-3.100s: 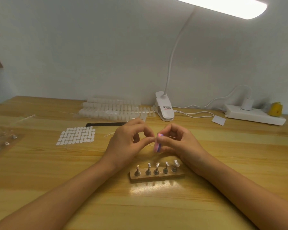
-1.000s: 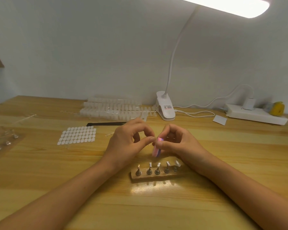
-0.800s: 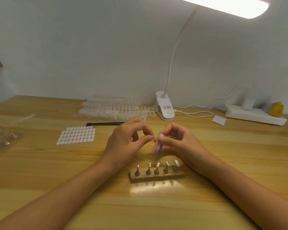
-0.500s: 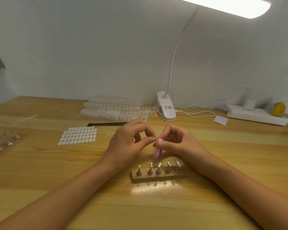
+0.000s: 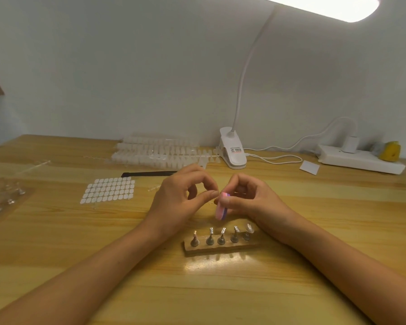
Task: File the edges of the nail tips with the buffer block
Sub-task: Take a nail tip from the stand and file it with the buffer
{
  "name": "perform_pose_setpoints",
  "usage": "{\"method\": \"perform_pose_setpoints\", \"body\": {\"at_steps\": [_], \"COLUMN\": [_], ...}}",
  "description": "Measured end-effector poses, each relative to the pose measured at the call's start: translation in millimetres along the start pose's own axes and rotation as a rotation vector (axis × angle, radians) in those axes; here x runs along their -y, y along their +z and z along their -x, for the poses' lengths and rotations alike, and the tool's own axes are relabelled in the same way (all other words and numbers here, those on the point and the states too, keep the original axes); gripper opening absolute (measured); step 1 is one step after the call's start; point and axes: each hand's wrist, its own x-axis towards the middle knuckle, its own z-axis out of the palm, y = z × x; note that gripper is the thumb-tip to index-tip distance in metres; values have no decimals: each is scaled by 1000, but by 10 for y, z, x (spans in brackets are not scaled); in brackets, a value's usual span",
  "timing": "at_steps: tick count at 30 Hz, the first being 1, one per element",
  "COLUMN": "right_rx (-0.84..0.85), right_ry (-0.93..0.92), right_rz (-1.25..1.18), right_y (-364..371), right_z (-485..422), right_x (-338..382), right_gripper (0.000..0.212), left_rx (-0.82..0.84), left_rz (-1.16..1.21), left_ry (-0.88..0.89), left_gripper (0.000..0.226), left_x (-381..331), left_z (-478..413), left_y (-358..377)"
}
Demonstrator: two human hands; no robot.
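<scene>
Buffer block (image 5: 221,208), pink with a purple layer, stands nearly upright over the middle of the desk (image 5: 56,242); the right hand (image 5: 256,200) grips its upper end, thumb across the near face and curled fingers closed behind it; the lower end points down toward a wooden stand (image 5: 223,246). The left hand (image 5: 178,202) meets it from the other side; its thumb and forefinger are closed together on a nail tip that is all but hidden between the pads, right against the block's upper edge; the other fingers arch loosely above.

Just nearer than the hands, the wooden stand lies crosswise on the desk with five metal pegs (image 5: 210,238) upright in a row; the rightmost peg carries a clear tip (image 5: 249,227).

Left of the left hand lies a sheet of white oval tabs (image 5: 108,190); beyond it a thin black strip (image 5: 150,174) lies flat; further on, along the desk's far edge, rows of pale nail tips on strips (image 5: 159,152) are stacked side by side. A clear bag with small metal pieces (image 5: 5,200) sits at the left edge.

At the far edge, just right of the strips, stands a white lamp clip (image 5: 233,151); its neck rises to the lit lamp head (image 5: 326,5); a white cable (image 5: 274,158) runs rightward past a small white card (image 5: 309,167) toward a power strip (image 5: 361,161) near the far right corner; a yellow object (image 5: 389,150), blurred, sits at its end.
</scene>
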Motion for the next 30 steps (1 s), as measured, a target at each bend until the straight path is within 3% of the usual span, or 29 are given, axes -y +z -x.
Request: {"method": "perform_pose_setpoints", "body": {"at_steps": [4, 7, 12, 16, 20, 24, 27, 30], "right_rx": [-151, -30, -127, 24, -111, 44, -93, 19], "right_ry": [-5, 19, 8, 11, -7, -11, -21, -7], "right_rz": [-155, -63, -136, -56, -170, -62, -156, -77], "right_y": [-21, -16, -10, -9, -23, -13, -31, -26], "right_z": [-26, -14, -25, 2, -14, 11, -8, -1], "right_x": [3, 15, 18, 37, 30, 26, 14, 17], "right_gripper": [27, 28, 29, 27, 28, 25, 25, 26], "left_rx": [22, 23, 12, 32, 42, 39, 62, 31], "left_rz": [7, 26, 20, 23, 76, 85, 102, 115], "left_ry": [-4, -14, -21, -17, -28, -45, -68, -65], "left_gripper": [3, 5, 3, 4, 5, 9, 8, 10], "left_x": [-16, -21, -39, -50, -56, -47, -37, -34], "left_z": [8, 10, 7, 3, -2, -10, -14, -10], "left_y": [5, -6, 3, -2, -6, -17, -12, -18]}}
